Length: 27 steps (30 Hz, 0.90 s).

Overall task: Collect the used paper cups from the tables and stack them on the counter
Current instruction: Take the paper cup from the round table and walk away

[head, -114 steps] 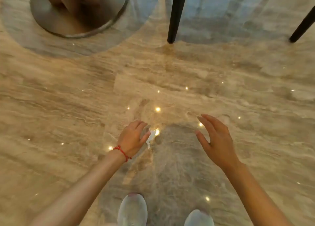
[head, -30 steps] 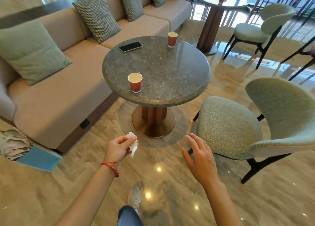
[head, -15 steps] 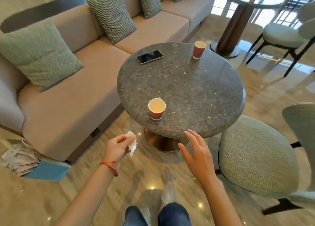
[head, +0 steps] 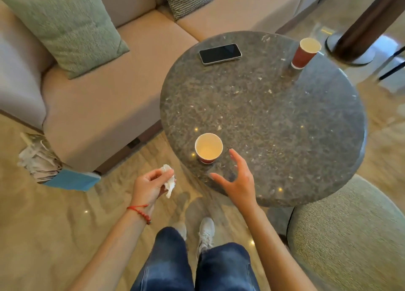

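Two cups (head: 208, 147) (head: 305, 52) on table (head: 285, 137); right hand (head: 237, 181) spread, left hand (head: 149, 186) pinching tissue (head: 169, 181)

Bright daylight enters from one o'clock, glaring off the glossy floor (head: 359, 75) there, with small ceiling-light glints, wide-angle bending at the edges and slight motion blur.

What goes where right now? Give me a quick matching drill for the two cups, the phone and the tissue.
Things:
1. near cup
2. far cup
3. phone
4. tissue

Places:
A. pinched in the left hand
B. flat on the table, sofa side
C. table's far right edge
D. table's near edge, by the open right hand

Pairs: 1-D, 2-C, 3-B, 4-A
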Available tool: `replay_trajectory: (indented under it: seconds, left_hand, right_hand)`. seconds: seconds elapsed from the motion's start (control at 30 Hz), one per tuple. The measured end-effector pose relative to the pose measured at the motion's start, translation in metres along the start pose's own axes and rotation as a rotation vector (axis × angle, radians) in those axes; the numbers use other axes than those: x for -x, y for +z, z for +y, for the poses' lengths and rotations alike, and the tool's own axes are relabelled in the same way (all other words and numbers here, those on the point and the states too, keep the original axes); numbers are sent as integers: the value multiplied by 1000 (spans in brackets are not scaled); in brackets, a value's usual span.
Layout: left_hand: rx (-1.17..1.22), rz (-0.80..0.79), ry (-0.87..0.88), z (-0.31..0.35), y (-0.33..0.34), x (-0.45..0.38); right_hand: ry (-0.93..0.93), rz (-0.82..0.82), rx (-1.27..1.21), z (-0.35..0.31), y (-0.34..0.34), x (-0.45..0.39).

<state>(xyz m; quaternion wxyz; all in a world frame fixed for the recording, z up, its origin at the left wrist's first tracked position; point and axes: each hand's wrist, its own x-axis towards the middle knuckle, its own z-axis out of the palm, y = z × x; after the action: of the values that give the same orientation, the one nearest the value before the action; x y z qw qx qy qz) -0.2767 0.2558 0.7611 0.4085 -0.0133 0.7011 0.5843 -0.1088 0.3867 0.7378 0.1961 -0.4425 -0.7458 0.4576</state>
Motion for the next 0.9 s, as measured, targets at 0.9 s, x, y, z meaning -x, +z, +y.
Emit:
replay_trajectory:
  seconds: [0.9]
  left_hand:
    - [-11,126,-91,12,-3,-42]
  right_hand:
    - [20,29,-226,-2,58,-60]
